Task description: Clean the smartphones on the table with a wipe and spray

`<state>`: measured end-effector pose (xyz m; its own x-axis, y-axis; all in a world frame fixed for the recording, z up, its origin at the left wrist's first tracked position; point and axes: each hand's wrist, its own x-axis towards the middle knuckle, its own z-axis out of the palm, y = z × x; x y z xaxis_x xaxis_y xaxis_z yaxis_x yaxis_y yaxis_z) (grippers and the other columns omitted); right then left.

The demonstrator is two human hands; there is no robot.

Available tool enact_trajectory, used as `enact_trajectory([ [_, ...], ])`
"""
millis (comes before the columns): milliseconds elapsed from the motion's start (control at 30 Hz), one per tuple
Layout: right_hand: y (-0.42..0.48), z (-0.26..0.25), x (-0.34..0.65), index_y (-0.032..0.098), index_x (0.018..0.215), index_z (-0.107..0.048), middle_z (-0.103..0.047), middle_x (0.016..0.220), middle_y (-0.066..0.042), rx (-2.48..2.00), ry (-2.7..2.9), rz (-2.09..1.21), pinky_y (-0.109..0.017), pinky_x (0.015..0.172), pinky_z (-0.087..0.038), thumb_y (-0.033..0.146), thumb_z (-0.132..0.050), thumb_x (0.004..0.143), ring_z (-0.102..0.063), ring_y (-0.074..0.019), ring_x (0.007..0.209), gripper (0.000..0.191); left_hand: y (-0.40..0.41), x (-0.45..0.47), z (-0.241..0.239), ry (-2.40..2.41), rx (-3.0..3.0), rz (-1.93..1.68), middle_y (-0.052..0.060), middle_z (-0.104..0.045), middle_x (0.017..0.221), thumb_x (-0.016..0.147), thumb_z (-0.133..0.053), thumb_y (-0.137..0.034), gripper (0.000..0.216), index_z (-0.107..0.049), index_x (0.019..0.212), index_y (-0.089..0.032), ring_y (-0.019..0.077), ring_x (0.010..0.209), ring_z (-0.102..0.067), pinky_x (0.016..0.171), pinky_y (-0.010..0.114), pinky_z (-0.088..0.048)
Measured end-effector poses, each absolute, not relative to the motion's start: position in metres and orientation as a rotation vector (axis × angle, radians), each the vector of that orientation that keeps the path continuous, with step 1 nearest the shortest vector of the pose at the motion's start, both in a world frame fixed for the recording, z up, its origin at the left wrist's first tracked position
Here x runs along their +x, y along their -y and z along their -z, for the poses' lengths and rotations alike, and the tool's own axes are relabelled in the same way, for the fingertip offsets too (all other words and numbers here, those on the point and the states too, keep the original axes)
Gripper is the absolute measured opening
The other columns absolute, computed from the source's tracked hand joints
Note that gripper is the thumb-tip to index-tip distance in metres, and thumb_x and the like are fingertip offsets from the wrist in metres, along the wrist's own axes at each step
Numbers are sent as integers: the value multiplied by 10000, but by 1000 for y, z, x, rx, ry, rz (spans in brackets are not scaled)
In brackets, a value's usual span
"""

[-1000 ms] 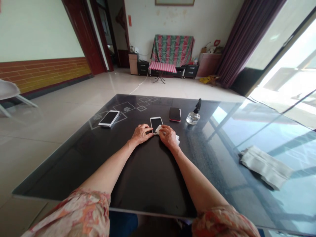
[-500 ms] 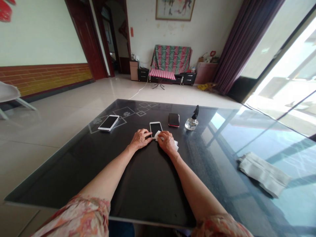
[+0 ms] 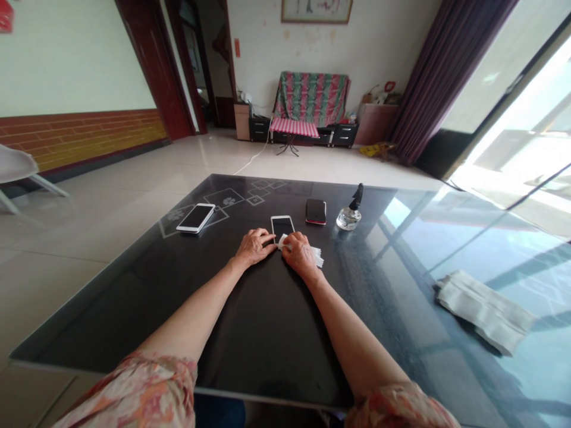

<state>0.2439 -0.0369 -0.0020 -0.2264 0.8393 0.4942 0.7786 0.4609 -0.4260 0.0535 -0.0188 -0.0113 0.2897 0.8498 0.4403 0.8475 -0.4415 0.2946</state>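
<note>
A white-framed phone [image 3: 282, 225] lies face up near the middle of the dark glass table [image 3: 267, 321]. My left hand [image 3: 254, 246] rests on the table with its fingers curled against the phone's near left corner. My right hand [image 3: 300, 254] is closed on a white tissue [image 3: 314, 255], pressing it at the phone's near edge. A second white phone [image 3: 195, 217] lies to the left, a dark phone with a red edge [image 3: 316, 211] lies beyond, and a small clear spray bottle with a black top [image 3: 350, 213] stands to its right.
A folded grey cloth [image 3: 486, 310] lies at the table's right side. Behind the table is tiled floor, a white chair [image 3: 18, 169] at the left, a covered bench [image 3: 307, 98] against the far wall and purple curtains by the bright window.
The camera view shifted up and down slightly. My right hand with the tissue slid a little left along the phone's near edge; my left hand stayed put.
</note>
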Motion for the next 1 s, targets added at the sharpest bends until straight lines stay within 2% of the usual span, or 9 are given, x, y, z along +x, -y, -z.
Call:
enact_trajectory([
  [267, 35, 3, 247, 188, 875, -658, -598, 1006, -75, -1488, 1879, -144, -337, 907, -420, 54, -485, 791, -528, -212, 953, 234, 21, 55, 9, -1675, 2537, -854, 44, -636, 1131, 861, -614, -422, 329, -700, 1151, -294, 249, 1027, -562, 932, 398, -476],
  [500, 36, 0, 246, 213, 899, -667, -641, 1026, -49, -1204, 2045, -197, -330, 980, -403, 92, -557, 800, -543, -201, 1027, 191, 21, 55, 8, -1669, 2550, -844, 45, -637, 1119, 855, -623, -398, 325, -702, 1150, -286, 246, 1000, -564, 925, 397, -479],
  [767, 30, 3, 243, 191, 877, -659, -604, 996, -66, -1340, 1982, -177, -307, 903, -444, 71, -516, 771, -547, -206, 963, 215, 21, 55, 9, -1672, 2567, -838, 48, -626, 1131, 862, -621, -377, 338, -681, 1184, -296, 245, 1005, -560, 922, 394, -475],
  [1000, 31, 4, 244, 189, 887, -667, -607, 999, -76, -1317, 1951, -167, -327, 919, -434, 53, -500, 766, -538, -215, 974, 247, 21, 56, 6, -1703, 2583, -771, 46, -626, 1140, 888, -581, -358, 330, -674, 1197, -289, 245, 1000, -553, 918, 398, -474],
])
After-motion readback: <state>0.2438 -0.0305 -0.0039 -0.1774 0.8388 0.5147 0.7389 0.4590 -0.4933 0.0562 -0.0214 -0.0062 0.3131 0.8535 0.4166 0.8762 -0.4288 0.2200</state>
